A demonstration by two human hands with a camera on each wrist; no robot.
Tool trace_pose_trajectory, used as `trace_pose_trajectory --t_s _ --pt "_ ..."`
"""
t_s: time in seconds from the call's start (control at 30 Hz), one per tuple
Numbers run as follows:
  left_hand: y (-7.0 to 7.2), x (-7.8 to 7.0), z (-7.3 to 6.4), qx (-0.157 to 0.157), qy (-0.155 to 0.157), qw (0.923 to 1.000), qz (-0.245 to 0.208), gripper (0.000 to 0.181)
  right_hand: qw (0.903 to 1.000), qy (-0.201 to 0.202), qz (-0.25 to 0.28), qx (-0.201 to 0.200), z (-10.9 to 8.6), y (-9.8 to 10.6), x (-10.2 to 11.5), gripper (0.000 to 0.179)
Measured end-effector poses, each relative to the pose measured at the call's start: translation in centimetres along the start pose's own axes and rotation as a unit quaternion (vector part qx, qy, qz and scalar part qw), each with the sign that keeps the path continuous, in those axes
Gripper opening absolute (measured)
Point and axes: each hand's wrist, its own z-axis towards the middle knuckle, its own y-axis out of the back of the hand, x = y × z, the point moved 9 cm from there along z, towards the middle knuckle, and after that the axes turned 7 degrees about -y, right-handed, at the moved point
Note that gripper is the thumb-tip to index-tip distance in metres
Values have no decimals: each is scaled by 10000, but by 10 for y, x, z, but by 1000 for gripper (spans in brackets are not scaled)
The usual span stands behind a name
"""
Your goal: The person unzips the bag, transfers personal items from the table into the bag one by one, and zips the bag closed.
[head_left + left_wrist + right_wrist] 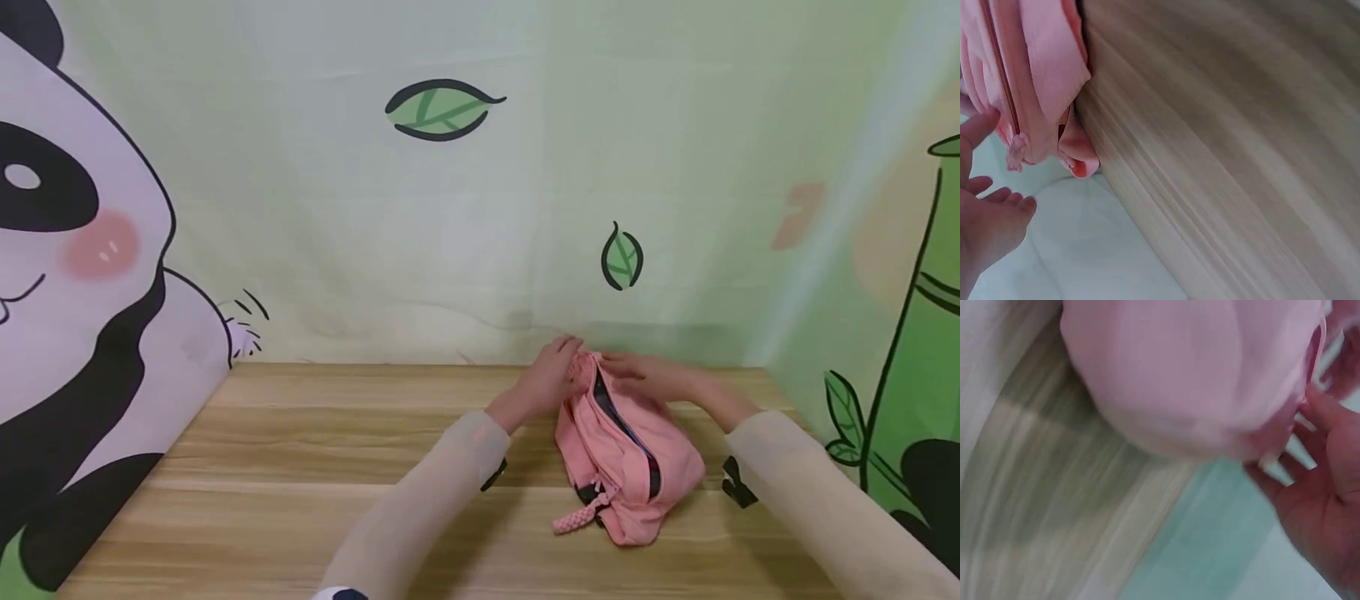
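A pink fabric pencil case (pixel 663 446) lies on the table, its long zipper open and a dark inside showing through the slit. One braided zipper pull (pixel 576 518) hangs at the near end. At the far end, my left hand (pixel 550 372) touches the case's left side; in the left wrist view a fingertip rests near another zipper pull (pixel 1016 152) while the other fingers stay apart from the cloth. My right hand (pixel 654 377) is across from it, and in the right wrist view its thumb and fingers (pixel 1316 415) pinch the edge of the case. Whatever is inside cannot be made out.
The wood-grain table (pixel 337 467) runs back to a pale green cloth backdrop (pixel 322 208) printed with leaves, a panda at left and bamboo at right. The case sits right of the table's middle, its far end close to the backdrop.
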Motion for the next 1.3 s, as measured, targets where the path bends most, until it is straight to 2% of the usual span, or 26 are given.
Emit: trace_pose_trajectory --t_s 0.1,0.2,0.27,0.37,0.43,0.5,0.6,0.67,0.77,0.9,1.07,1.17,1.3 --pt "-2 5 6 147 105 9992 -355 73 9991 207 -241 -293 0 3 -5 53" --pt "-3 12 10 123 300 9964 -782 59 9972 292 -515 -449 4 3 -3 58" --pt "-4 17 14 7 469 9934 -1047 47 9962 340 -641 -487 10 4 -2 60" --pt "-4 22 19 -398 659 9877 -1359 37 9942 429 -825 -543 15 7 3 61" --pt "-3 24 23 -739 682 9859 -1340 34 9910 618 -1018 -608 20 7 2 61" --pt "-2 23 25 -1027 669 9851 -1210 29 9917 625 -998 -507 21 6 3 61" --pt "-1 17 26 -1203 657 9865 -898 18 9969 442 -646 -102 23 2 3 61" --pt "1 13 26 -1180 705 9878 -732 14 9991 68 -335 232 22 0 6 62" --pt "4 7 23 -1052 765 9888 -738 13 9978 -332 -209 534 22 -3 4 63" --pt "4 5 19 -824 887 9861 -1139 14 9934 -699 -527 742 22 -4 3 63" --pt "-2 12 10 -494 1180 9788 -1597 9 9864 -1068 -623 1079 26 -7 0 65" --pt "-4 7 5 -286 1061 9792 -1706 11 9839 -1107 -735 1199 30 -7 1 66" --pt "0 -7 -4 -130 705 9861 -1499 10 9822 -1112 -887 1229 33 -7 2 66"
